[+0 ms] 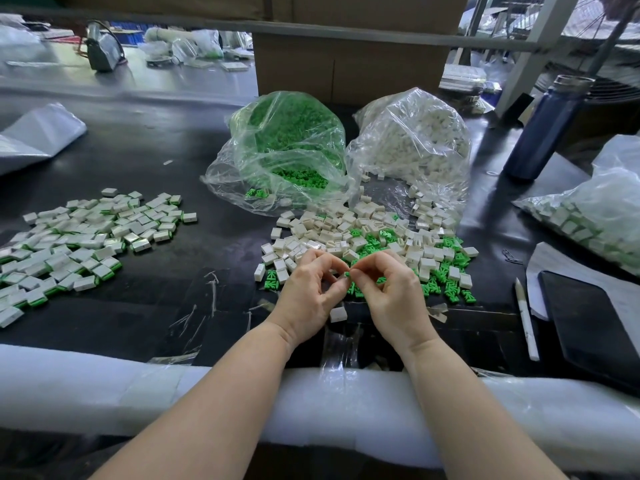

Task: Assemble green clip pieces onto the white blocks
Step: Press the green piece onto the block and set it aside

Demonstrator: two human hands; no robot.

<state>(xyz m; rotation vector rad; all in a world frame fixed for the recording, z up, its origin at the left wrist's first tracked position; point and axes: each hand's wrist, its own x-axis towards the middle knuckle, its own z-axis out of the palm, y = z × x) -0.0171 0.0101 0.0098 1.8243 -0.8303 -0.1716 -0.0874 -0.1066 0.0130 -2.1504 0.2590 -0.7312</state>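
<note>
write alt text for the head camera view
Two hands meet over a black table, the left hand and right hand pinching a green clip between fingertips. Loose white blocks lie beyond, finished blocks to the left.

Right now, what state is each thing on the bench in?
Left hand: pinching a small piece.
Right hand: pinching a green clip.
Green bag: open, spilling.
White bag: open, spilling.
Bottle: upright, capped.
Left pile: assembled.

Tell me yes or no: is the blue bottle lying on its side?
No, the blue bottle stands upright on the black table, at the far right beside the bag of white blocks.
</note>
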